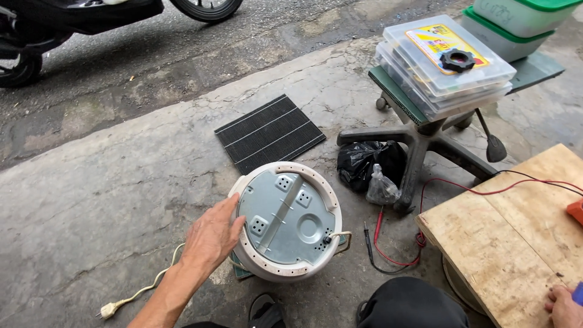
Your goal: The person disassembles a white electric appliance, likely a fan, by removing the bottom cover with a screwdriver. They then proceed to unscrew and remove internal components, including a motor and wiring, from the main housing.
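White cooker [285,222] upturned; left hand [212,237] on rim, fingers spread. Right hand [563,307] at board [510,243] edge, grip unclear.

cooker [286,220] on ground, centre | grille [269,132] behind it | board [510,231] right | boxes [446,64] on chair [419,130] behind board

Cracked concrete floor [109,182], upturned white cooker [286,222] on it, black ribbed grille [269,132], black plastic bag [363,163], swivel-chair base [419,143], white plug cord [136,294], red and black test leads [379,246]

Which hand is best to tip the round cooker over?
Probably the left hand: it already rests on the rim of the upturned cooker. The right hand is far off, on the wooden board.
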